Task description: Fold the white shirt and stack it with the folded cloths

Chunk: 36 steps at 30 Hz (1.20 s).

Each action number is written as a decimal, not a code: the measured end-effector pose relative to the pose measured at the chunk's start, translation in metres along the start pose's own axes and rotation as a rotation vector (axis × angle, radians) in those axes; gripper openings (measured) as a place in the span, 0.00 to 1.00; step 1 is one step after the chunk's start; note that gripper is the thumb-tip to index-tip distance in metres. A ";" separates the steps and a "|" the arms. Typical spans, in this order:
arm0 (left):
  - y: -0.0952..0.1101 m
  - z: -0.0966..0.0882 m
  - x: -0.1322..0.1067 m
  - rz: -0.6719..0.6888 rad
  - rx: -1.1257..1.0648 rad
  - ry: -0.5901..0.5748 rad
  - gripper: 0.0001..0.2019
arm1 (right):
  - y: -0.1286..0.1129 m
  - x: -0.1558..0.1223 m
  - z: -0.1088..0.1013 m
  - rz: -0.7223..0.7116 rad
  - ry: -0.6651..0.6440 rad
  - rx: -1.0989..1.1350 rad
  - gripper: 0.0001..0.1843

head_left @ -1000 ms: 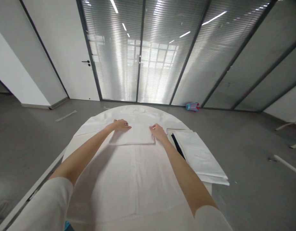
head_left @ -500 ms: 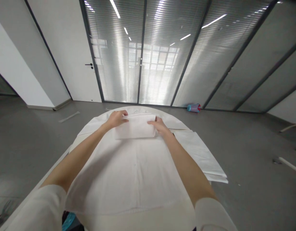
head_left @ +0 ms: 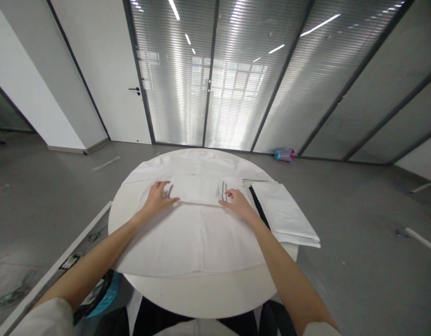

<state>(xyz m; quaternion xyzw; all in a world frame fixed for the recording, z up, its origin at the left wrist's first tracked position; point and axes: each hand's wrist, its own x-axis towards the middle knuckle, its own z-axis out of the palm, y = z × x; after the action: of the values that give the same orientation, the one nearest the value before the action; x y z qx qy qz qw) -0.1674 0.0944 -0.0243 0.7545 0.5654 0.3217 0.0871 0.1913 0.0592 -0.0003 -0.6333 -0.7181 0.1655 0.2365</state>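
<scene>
Near edge of the round table (head_left: 208, 298): bare white rim, with the hem of a white shirt (head_left: 201, 238) lying just inside it. The shirt is spread flat, button placket running straight away from the person toward the far edge, so its long axis is near-to-far.

Mid-table: both hands rest palm-down on the shirt, one either side of the placket. Left hand (head_left: 157, 198) has its fingers fanned open, flat on the cloth; right hand (head_left: 238, 201) likewise open, fingers loosely splayed, pinching nothing.

Between and just beyond the fingertips lies a folded band of cloth (head_left: 197, 190), its long axis crosswise, left to right. Both hands are about equally near it.

Right edge: a stack of folded white cloth (head_left: 285, 214), apart from the right hand.
</scene>
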 end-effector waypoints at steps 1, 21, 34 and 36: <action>-0.004 0.000 0.001 -0.109 -0.045 -0.018 0.36 | -0.004 0.000 0.005 0.049 0.029 0.019 0.21; -0.002 -0.009 0.000 -0.122 -0.316 0.017 0.20 | -0.008 -0.008 0.033 -0.067 0.087 0.557 0.36; -0.014 -0.012 0.010 -0.071 -0.548 -0.334 0.23 | 0.002 -0.005 0.031 -0.062 0.064 0.477 0.28; -0.009 -0.018 0.015 -0.063 -0.509 -0.386 0.22 | 0.003 -0.004 0.032 -0.053 0.037 0.448 0.31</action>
<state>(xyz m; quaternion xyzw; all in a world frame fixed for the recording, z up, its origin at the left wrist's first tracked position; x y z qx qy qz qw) -0.1828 0.1068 -0.0096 0.7377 0.4628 0.3009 0.3886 0.1767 0.0576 -0.0295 -0.5486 -0.6753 0.3029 0.3889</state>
